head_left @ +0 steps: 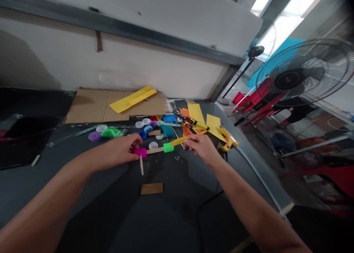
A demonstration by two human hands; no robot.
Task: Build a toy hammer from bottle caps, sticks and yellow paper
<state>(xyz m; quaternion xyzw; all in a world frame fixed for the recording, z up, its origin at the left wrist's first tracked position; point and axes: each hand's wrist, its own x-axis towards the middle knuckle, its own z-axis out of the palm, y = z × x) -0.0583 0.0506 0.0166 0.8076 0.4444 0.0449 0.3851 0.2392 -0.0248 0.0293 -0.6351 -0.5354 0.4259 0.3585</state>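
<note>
The left hand pinches the magenta block on a wooden stick between its fingers; the right hand grips the yellow strip beyond the green block, keeping the stick level over the desk.

- Magenta block at 9 o'clock on the pale wooden stick
- Bright green block and yellow stick at 3 o'clock
- Yellow paper strip on brown cardboard at 11 o'clock
- Dark grey tabletop
</note>
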